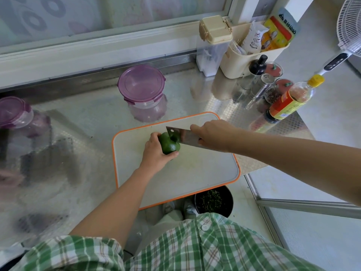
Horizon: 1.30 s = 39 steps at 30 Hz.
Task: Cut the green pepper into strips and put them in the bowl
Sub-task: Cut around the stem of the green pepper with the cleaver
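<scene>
The left hand (156, 153) curls round the green pepper (169, 146), steadying it whole on the cutting board (195, 173). Just to that hand's right, the cleaver (183, 136), gripped by the right hand (213, 135), meets the pepper's top. The round, glossy pepper could roll under pressure, and the blade could then skid toward the holding fingers. No bowl is visible.

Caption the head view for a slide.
Left hand steadies a green pepper on an orange-rimmed cutting board while the right hand holds a cleaver to it.

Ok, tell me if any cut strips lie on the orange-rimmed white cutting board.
No, only the whole green bell pepper lies there, gripped by the left hand.
</scene>
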{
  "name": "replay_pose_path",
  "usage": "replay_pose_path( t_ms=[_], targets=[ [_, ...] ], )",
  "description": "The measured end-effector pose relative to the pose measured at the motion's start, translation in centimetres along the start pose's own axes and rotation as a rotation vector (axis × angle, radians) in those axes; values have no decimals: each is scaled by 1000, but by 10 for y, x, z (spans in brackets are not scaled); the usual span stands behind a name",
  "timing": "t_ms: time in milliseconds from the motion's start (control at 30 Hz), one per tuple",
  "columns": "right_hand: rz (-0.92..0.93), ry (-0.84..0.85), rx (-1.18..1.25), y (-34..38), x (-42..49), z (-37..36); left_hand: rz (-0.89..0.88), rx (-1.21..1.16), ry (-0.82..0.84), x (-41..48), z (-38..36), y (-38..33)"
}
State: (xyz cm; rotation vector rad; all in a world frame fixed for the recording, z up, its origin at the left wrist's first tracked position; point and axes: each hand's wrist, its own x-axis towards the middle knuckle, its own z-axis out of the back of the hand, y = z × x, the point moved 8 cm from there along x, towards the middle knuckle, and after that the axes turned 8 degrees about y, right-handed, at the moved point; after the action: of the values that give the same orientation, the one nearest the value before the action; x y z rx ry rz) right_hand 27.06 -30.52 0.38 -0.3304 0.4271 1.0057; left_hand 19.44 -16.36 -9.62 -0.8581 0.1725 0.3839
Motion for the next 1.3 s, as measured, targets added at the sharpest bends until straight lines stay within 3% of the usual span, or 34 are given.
replay_pose_path(
  t_ms=[667,867,1167,1300],
  targets=[
    [-26,-36,-105,33,-2,-10,157,-84,-146,8,4,1],
    [24,-72,-91,11,12,-13,145,-140,-10,9,5,8],
    [4,-70,-105,27,22,-14,273,-142,-61,9,16,17],
    [-17,-61,-87,22,27,-24,323,-169,20,9,14,22]
  ],
)
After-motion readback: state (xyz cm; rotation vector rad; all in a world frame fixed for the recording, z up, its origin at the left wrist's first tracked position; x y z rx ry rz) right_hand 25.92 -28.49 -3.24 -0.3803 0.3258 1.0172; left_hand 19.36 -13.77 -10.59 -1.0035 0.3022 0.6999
